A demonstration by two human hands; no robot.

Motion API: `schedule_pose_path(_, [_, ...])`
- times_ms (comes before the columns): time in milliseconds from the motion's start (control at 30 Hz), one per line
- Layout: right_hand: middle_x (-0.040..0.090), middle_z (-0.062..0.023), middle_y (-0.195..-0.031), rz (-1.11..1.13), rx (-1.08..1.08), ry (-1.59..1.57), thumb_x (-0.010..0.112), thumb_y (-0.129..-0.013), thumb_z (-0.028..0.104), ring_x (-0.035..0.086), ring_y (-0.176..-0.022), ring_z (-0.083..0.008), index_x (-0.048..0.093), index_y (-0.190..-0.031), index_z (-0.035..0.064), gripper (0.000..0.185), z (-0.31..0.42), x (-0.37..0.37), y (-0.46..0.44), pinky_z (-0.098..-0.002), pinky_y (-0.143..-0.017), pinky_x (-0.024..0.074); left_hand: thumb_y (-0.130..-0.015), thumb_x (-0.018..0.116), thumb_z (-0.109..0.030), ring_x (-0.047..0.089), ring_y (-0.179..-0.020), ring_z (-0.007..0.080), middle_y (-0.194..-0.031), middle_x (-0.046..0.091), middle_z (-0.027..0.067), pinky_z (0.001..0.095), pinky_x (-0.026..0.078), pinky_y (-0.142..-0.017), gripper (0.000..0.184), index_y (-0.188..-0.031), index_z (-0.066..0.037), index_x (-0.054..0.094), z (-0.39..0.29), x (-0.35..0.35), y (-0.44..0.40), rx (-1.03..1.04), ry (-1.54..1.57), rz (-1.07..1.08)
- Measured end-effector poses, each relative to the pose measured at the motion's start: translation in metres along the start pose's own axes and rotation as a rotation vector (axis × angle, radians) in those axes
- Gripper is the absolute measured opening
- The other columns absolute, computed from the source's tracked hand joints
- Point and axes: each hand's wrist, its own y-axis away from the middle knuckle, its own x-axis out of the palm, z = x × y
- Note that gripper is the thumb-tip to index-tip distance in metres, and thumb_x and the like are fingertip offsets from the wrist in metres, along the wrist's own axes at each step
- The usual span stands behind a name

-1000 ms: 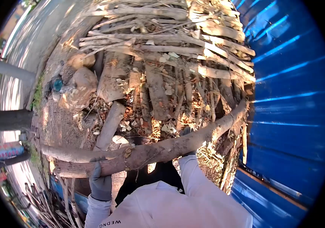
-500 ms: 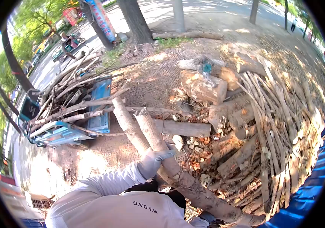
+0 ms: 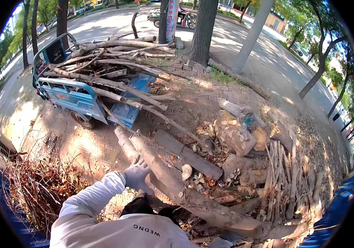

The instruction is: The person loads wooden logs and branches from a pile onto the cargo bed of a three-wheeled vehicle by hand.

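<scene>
A long forked log (image 3: 210, 211) slants across in front of me, its two cut prongs towards the cart and its thick end at the lower right. My left hand (image 3: 139, 174), in a grey glove, is by the prongs with its fingers spread. Its fingertips are against or very near the bark; I cannot tell which. Only a bit of my right hand (image 3: 221, 242), also gloved, shows at the bottom edge below the log's thick part. Its fingers are hidden.
A blue cargo tricycle (image 3: 71, 97) loaded with branches stands at the left, tailgate lowered. Cut logs (image 3: 232, 134) and a pile of thin poles (image 3: 282, 177) lie at the right. Twigs (image 3: 40, 190) are heaped at the lower left. Tree trunks (image 3: 204, 31) line the road.
My left hand has loosened from around the log's prong, and its fingers are now spread. The view has turned left, bringing the twig heap into sight.
</scene>
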Motion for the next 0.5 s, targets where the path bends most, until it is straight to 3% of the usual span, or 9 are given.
schedule_pose_path(33, [0.06,-0.0166,-0.135,0.032,-0.013,0.023,0.044,-0.096,0.076,0.058,-0.123,-0.0336,0.053,-0.138,0.01,0.078,0.006,0.006,-0.002,-0.0548,-0.107,0.0451,-0.056,0.1,-0.051,0.045,-0.143,0.0347,-0.153,0.047,0.0248,0.048,0.035,-0.119,0.126,-0.155,-0.001,0.038,0.009,0.012,0.007,-0.035,0.018,-0.02])
schedule_pose_path(100, [0.06,-0.0165,-0.134,0.095,-0.011,0.058,0.044,-0.096,0.076,0.058,-0.122,-0.0335,0.054,-0.137,0.0102,0.079,0.005,0.026,-0.008,-0.0548,-0.107,0.0453,-0.056,0.102,-0.039,0.038,-0.148,0.0318,-0.16,0.039,0.0238,0.0487,0.034,-0.121,0.132,-0.16,-0.004,0.029,0.045,0.053,0.003,-0.099,0.166,0.377])
schedule_pose_path(133, [0.06,-0.0165,-0.133,0.124,-0.006,0.074,0.044,-0.096,0.077,0.058,-0.122,-0.0335,0.054,-0.137,0.0103,0.079,0.002,0.036,-0.014,-0.0548,-0.106,0.0455,-0.056,0.102,-0.039,0.038,-0.148,0.0318,-0.16,0.039,0.0238,0.0487,0.034,-0.121,0.132,-0.16,-0.004,0.029,0.058,0.077,0.01,-0.119,0.189,0.353])
schedule_pose_path(167, [0.061,-0.0165,-0.133,0.157,0.005,0.092,0.044,-0.095,0.077,0.058,-0.121,-0.0335,0.054,-0.136,0.0104,0.079,-0.004,0.046,-0.017,-0.0548,-0.106,0.0456,-0.057,0.102,-0.03,0.04,-0.147,0.0306,-0.16,0.039,0.0223,0.0481,0.036,-0.12,0.133,-0.162,-0.005,0.024,0.069,0.108,0.023,-0.105,0.706,0.189])
schedule_pose_path(233, [0.061,-0.0164,-0.132,0.213,0.041,0.118,0.044,-0.095,0.078,0.059,-0.121,-0.0335,0.055,-0.135,0.0106,0.079,-0.02,0.067,-0.025,-0.0547,-0.106,0.0459,-0.061,0.1,-0.02,0.045,-0.143,0.0284,-0.157,0.042,0.0197,0.0454,0.04,-0.118,0.131,-0.163,-0.004,0.019,0.085,0.122,0.063,-0.114,1.219,-0.047])
schedule_pose_path(367, [0.062,-0.0162,-0.131,0.311,0.134,0.151,0.044,-0.094,0.079,0.059,-0.119,-0.0334,0.056,-0.134,0.0109,0.08,-0.063,0.109,-0.033,-0.0547,-0.105,0.0464,-0.069,0.095,-0.01,0.052,-0.135,0.0246,-0.155,0.043,0.0171,0.0408,0.048,-0.111,0.123,-0.163,-0.001,0.017,0.091,0.131,0.161,-0.419,1.833,-0.632])
schedule_pose_path(400, [0.062,-0.0161,-0.13,0.336,0.16,0.158,0.044,-0.094,0.079,0.059,-0.119,-0.0334,0.056,-0.134,0.011,0.08,-0.075,0.12,-0.033,-0.0547,-0.105,0.0466,-0.069,0.095,-0.01,0.053,-0.134,0.0245,-0.158,0.039,0.0175,0.0402,0.05,-0.109,0.124,-0.163,-0.002,0.016,0.095,0.144,0.182,-0.48,1.966,-0.898])
schedule_pose_path(467, [0.062,-0.0161,-0.13,0.384,0.212,0.168,0.044,-0.094,0.08,0.06,-0.118,-0.0334,0.057,-0.133,0.0112,0.08,-0.101,0.143,-0.032,-0.0546,-0.105,0.0468,-0.063,0.1,-0.019,0.046,-0.141,0.0282,-0.165,0.027,0.019,0.0435,0.044,-0.115,0.134,-0.164,0.0,0.014,0.08,0.071,0.227,-0.794,1.819,-1.378])
schedule_pose_path(500, [0.063,-0.016,-0.129,0.408,0.235,0.168,0.044,-0.093,0.08,0.06,-0.118,-0.0334,0.057,-0.133,0.0113,0.08,-0.113,0.153,-0.03,-0.0546,-0.104,0.047,-0.058,0.101,-0.023,0.04,-0.146,0.0317,-0.166,0.024,0.0206,0.0463,0.039,-0.118,0.138,-0.164,-0.001,0.014,0.095,0.078,0.251,-0.85,1.367,-1.386])
